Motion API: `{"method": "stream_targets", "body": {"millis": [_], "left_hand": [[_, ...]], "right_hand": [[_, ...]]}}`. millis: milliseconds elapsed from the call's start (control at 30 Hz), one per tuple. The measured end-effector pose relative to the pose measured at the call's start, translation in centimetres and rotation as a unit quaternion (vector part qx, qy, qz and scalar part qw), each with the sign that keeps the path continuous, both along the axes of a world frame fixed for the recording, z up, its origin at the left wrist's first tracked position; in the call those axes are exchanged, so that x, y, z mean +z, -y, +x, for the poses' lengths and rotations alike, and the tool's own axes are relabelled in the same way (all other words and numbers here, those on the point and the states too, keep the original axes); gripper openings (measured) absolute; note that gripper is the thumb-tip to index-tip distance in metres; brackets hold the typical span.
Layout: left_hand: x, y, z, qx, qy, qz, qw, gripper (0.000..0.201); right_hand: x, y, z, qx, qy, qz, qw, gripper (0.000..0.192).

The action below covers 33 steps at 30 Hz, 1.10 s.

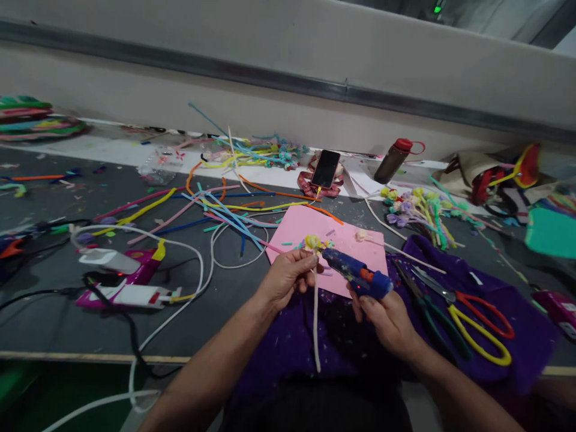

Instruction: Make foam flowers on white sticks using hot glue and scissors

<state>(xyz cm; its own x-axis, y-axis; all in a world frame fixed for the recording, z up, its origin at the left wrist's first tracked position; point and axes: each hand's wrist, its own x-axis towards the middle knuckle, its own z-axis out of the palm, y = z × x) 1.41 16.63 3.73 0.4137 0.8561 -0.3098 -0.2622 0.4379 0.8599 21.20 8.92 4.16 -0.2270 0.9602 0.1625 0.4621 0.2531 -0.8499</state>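
Observation:
My left hand (290,276) pinches a pipe-cleaner flower (312,242) with a yellow head; its pale stem hangs down below the fingers. In my right hand (387,315) is a blue hot glue gun (355,270), its nozzle close to the flower head. From this angle I cannot tell whether the nozzle touches it. Under both lies a pink sheet (288,225) with small cut bits on it. Another pale flower (361,236) on a white stem rests on the sheet's right part.
Red-and-yellow scissors (479,324) and dark-handled pliers (434,315) lie on a purple cloth (517,324) at right. Finished flowers (423,210) are bunched beyond. A phone (326,168) and bottle (396,161) stand behind. Loose pipe cleaners (229,213) and a power strip (121,294) with cables occupy the left.

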Motion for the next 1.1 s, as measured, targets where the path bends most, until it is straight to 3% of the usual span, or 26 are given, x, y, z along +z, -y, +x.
{"method": "stream_targets", "body": {"millis": [1100], "left_hand": [[0.17,0.08,0.11,0.027,-0.021,0.015,0.999,0.027]], "right_hand": [[-0.23,-0.09,0.41,-0.001,0.016,0.004,1.000,0.030]]}}
